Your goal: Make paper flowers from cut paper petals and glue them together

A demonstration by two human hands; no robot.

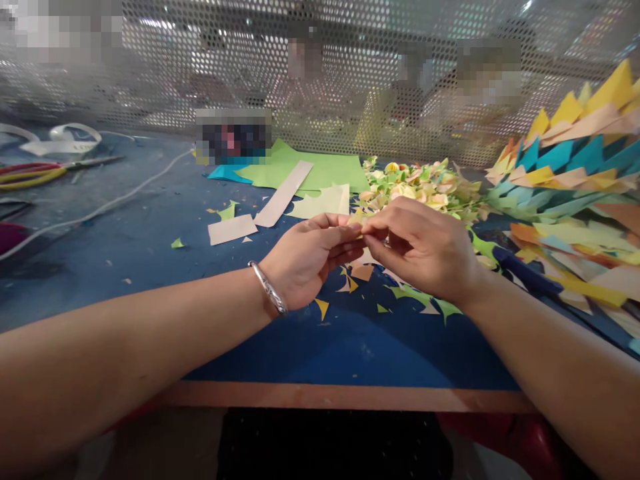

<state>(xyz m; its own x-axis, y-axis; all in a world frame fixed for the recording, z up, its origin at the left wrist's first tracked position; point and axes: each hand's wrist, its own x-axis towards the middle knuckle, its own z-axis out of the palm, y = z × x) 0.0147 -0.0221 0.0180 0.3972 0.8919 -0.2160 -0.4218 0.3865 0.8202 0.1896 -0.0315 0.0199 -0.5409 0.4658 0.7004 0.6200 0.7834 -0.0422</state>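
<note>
Left hand [317, 253] and right hand [425, 247] pinch yellowish paper [357, 219] (scraps [323, 307] nearby).

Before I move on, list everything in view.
pinched paper: 1, pale yellow, centre
curled papers: many, green and peach, back right
large sheet: at least 1, green, back centre
smaller sheet: 1, blue, back centre
paper strips: 2, pink, centre left
notched paper: 1, cream, centre
scraps: many, mixed, centre
pointed papers: many, multicoloured, right
scissors: count unclear, red and yellow handles, far left
handle: 1, dark blue, right
cable: 1, white, left
strap: 1, white, far left
magenta object: 1, left edge
blurred screen: 1, dark, back centre
perforated panel: 1, grey, background
table: 1, blue, centre
garment: 1, black, bottom centre
bracelet: 1, silver, centre left
left hand: 1, bare, centre
right hand: 1, bare, right of centre
</note>
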